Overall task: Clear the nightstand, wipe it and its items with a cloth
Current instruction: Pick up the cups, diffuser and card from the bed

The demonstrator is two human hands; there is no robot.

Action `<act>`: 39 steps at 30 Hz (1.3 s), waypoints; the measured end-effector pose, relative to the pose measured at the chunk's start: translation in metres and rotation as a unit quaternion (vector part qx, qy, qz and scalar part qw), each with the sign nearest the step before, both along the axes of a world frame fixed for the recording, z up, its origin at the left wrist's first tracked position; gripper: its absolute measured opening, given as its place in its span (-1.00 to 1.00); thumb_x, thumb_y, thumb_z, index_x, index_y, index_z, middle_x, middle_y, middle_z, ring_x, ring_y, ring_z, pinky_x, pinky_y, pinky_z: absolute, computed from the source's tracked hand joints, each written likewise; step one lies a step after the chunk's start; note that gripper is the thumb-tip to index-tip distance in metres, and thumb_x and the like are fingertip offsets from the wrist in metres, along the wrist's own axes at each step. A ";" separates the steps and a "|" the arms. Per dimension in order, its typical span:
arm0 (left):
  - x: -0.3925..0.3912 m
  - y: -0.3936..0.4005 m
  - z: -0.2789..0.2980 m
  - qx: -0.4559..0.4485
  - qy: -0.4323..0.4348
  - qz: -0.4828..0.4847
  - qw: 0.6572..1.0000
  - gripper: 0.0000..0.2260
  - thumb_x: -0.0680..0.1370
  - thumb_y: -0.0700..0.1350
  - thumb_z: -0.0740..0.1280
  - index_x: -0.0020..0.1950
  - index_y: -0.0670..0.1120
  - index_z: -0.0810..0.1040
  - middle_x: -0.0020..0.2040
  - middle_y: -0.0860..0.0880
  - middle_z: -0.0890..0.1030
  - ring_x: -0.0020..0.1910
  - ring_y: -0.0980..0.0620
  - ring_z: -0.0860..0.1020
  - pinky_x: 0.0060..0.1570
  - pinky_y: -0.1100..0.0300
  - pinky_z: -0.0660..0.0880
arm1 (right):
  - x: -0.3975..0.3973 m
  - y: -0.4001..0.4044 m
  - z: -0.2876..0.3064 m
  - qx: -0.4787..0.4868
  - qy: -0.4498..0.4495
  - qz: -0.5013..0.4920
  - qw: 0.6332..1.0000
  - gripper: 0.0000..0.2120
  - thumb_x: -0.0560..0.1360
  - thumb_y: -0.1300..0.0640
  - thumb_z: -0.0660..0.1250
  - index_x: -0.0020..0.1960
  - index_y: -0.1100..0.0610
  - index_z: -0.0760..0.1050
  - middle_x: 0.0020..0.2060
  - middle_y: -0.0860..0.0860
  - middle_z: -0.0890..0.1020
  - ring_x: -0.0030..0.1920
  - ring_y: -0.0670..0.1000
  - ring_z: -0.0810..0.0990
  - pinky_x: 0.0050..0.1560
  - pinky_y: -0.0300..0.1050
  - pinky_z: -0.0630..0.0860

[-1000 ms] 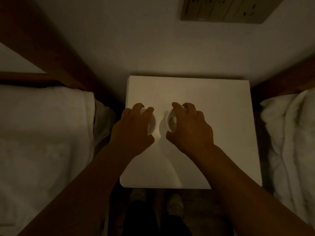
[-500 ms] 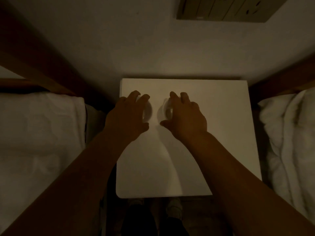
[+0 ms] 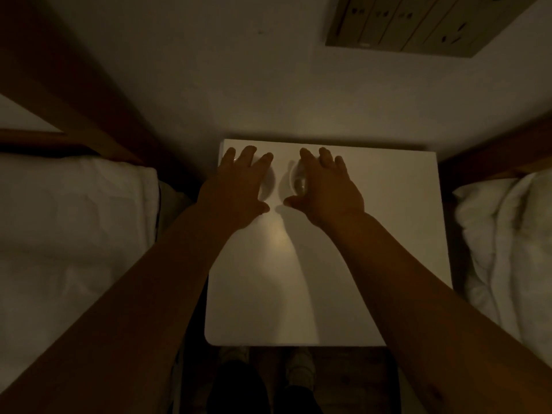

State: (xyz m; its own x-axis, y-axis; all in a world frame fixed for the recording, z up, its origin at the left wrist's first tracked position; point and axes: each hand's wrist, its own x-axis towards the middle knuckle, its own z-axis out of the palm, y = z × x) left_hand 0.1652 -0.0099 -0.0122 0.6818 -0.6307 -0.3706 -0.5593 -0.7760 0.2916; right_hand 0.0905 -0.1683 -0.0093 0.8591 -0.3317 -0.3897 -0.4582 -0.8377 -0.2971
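The white nightstand (image 3: pixel 376 240) stands against the wall in dim light. Two small clear glasses stand side by side near its back edge. My left hand (image 3: pixel 239 186) reaches over the left glass (image 3: pixel 269 183) and grips it from above, thumb on the near side. In the same way, my right hand (image 3: pixel 325 186) grips the right glass (image 3: pixel 296 180). Each hand hides most of its glass. No cloth is in view.
A bed with white bedding (image 3: pixel 74 234) lies close on the left and another bed (image 3: pixel 507 234) close on the right, each with a wooden headboard. A socket panel (image 3: pixel 418 22) is on the wall above. My feet (image 3: pixel 301 363) show below the nightstand's front edge.
Both hands have slid the two glasses away from me, from the middle of the nightstand to near its back edge. The fingers now lie flatter over the glasses.
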 end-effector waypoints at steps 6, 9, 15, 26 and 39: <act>-0.010 0.010 0.010 0.017 -0.030 0.035 0.999 0.03 0.31 0.44 0.30 0.57 0.06 -0.15 0.59 -0.12 -0.12 0.53 -0.26 -0.11 0.40 -0.30 0.14 | -0.014 -0.001 0.007 -0.001 -0.004 0.021 1.000 0.17 0.26 -0.26 0.51 0.54 -0.11 -0.25 0.56 0.04 -0.19 0.53 0.18 -0.22 0.39 0.32 0.15; -0.022 0.027 0.017 -0.006 -0.070 0.067 0.995 0.00 0.31 0.50 0.19 0.57 0.02 -0.08 0.58 -0.17 -0.05 0.53 -0.27 -0.04 0.37 -0.30 0.17 | -0.026 0.002 0.015 -0.052 -0.041 0.063 0.996 0.14 0.28 -0.25 0.50 0.54 -0.09 -0.23 0.56 0.08 -0.16 0.53 0.17 -0.20 0.41 0.29 0.10; -0.053 0.074 0.039 -0.042 -0.060 0.161 0.984 -0.05 0.30 0.55 0.05 0.55 0.05 0.03 0.55 -0.13 0.09 0.52 -0.21 0.03 0.34 -0.27 0.26 | -0.036 0.039 0.041 -0.064 -0.131 0.104 0.984 -0.05 0.37 -0.10 0.49 0.55 -0.02 -0.02 0.56 0.10 -0.14 0.54 0.17 -0.17 0.42 0.20 0.10; -0.143 0.233 0.071 -0.025 -0.048 0.402 0.914 0.00 0.22 0.61 -0.10 0.56 0.14 -0.09 0.59 -0.04 -0.06 0.55 -0.11 -0.07 0.43 -0.16 0.09 | -0.037 0.215 0.074 0.030 -0.127 0.344 0.930 -0.19 0.43 -0.10 0.43 0.53 0.02 0.09 0.56 0.12 -0.01 0.54 0.14 -0.12 0.45 0.14 0.08; -0.344 0.389 0.044 0.010 -0.011 0.638 0.770 -0.15 0.33 0.54 0.00 0.51 0.11 0.11 0.55 -0.04 0.16 0.49 -0.11 0.17 0.32 -0.12 0.29 | -0.125 0.431 0.048 0.047 -0.021 0.593 0.804 -0.22 0.49 -0.09 0.35 0.55 0.04 0.01 0.56 0.09 -0.04 0.54 0.10 -0.09 0.45 0.11 0.07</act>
